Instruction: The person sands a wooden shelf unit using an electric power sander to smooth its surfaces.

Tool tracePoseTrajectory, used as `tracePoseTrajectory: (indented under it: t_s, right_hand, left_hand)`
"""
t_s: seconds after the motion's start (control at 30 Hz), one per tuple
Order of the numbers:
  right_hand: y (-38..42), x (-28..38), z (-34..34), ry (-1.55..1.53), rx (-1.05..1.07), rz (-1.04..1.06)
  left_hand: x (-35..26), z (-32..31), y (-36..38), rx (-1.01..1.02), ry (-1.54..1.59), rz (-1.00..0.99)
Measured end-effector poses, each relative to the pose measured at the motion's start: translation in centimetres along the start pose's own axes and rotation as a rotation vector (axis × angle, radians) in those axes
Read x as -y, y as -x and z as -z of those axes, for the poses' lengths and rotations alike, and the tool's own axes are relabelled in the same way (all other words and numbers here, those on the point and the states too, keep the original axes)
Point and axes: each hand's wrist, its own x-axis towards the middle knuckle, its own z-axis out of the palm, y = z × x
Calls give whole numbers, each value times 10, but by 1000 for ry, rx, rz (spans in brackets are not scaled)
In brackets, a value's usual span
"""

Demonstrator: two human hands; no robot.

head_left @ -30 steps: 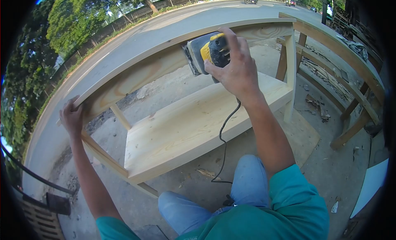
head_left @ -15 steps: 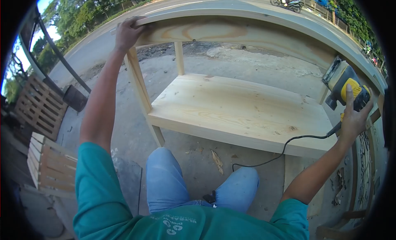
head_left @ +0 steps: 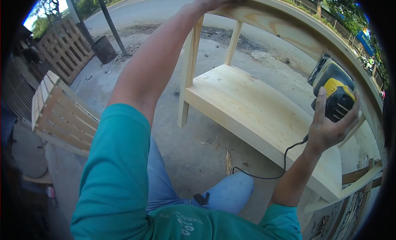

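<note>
My right hand [head_left: 332, 126] is wrapped round a yellow and black power sander [head_left: 336, 89], whose pad rests against the wide front board [head_left: 272, 27] of a pale wooden table frame. A black cord [head_left: 285, 159] runs from the sander down towards my knee. At the top of the view, my left hand [head_left: 210, 0] grips the upper left corner of the frame; its fingertips are partly hidden. Below the board, the lower shelf [head_left: 255, 102] of the same piece spans between the legs.
Slatted wooden pieces [head_left: 68, 116] and a pallet [head_left: 66, 48] stand at the left, near a dark bucket [head_left: 104, 50] and metal posts. More timber framing [head_left: 359, 194] lies at the lower right. A road [head_left: 148, 10] passes behind.
The view has turned, so the table and left hand appear further right and more tilted. The sander sits slightly further left and lower in the view, still in my right hand.
</note>
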Motion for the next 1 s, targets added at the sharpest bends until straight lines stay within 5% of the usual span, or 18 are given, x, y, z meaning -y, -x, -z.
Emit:
tracePoseTrajectory:
  t_s: [0.13, 0.23, 0.27, 0.37, 0.47, 0.63, 1.0]
  right_hand:
    - [16, 35, -32, 31, -19, 111]
    - [22, 74, -55, -3, 11, 112]
    - [24, 87, -61, -10, 22, 115]
    - [32, 120, -84, 2, 4, 142]
    - [32, 160, -108, -7, -31, 112]
    - [31, 228, -143, 48, 4, 109]
    - [60, 265, -205, 105, -2, 204]
  left_hand:
    - [-1, 10, -3, 19, -22, -102]
    - [4, 52, -15, 415, 164, -132]
    - [18, 53, -19, 394, 366, -237]
    - [75, 77, -38, 596, 161, 63]
    - [134, 56, -27, 460, 560, 95]
    - [135, 33, -3, 216, 1096, -1]
    - [127, 2, -1, 135, 1348, 91]
